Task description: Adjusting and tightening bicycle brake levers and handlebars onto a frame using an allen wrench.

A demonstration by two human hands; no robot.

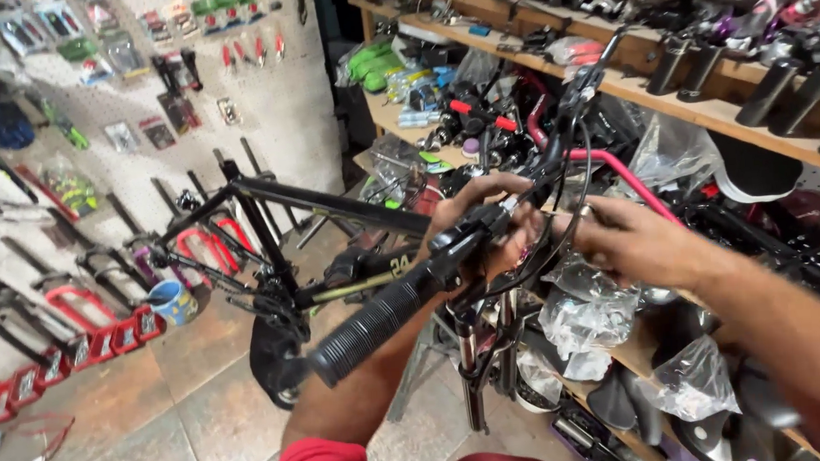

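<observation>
A black bicycle stands in front of me with its handlebar turned toward the camera. Its black ribbed grip points to the lower left. My left hand is wrapped around the handlebar next to the brake lever clamp. My right hand pinches a thin cable end just right of that clamp, fingers closed on it. Black cables loop up from the bar toward the shelves. The front fork legs hang below my hands.
Wooden shelves on the right are packed with bike parts, saddles and plastic bags. A pegboard wall holds packaged parts. Several suspension forks lean along the left wall beside a blue mug. Tiled floor lies below.
</observation>
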